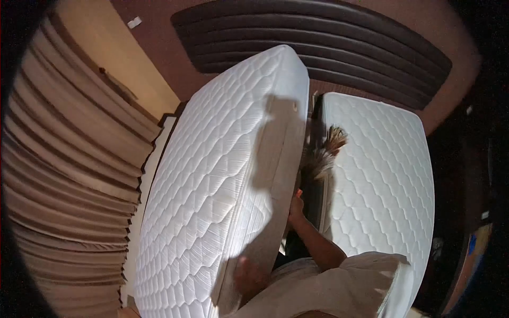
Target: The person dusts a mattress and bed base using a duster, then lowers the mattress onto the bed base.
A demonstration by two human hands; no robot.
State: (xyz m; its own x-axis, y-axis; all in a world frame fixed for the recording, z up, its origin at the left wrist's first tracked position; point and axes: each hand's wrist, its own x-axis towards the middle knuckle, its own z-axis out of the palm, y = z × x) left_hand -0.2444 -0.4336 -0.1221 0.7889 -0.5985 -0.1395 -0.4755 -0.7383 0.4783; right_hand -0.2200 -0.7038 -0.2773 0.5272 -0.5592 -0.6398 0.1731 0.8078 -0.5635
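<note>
A white quilted mattress (pixel 212 175) leans up on its side at the left, its border facing me. My left hand (pixel 250 276), blurred and in shadow, rests against that border low down, its fingers seeming to lie flat on it. Further up, between this mattress and a second one, my right hand (pixel 296 206) is closed around the orange handle of a feather duster. The brown and grey feathers of the duster (pixel 324 153) reach into the dark gap and touch or overlap the edge of the second mattress (pixel 379 175), which lies flat at the right.
A dark padded headboard (pixel 313 42) spans the wall behind the mattresses. Brown pleated curtains (pixel 69 175) hang along the left side. The base edge under the second mattress (pixel 324 204) borders the gap. A wooden piece of furniture (pixel 466 265) stands in shadow at the far right.
</note>
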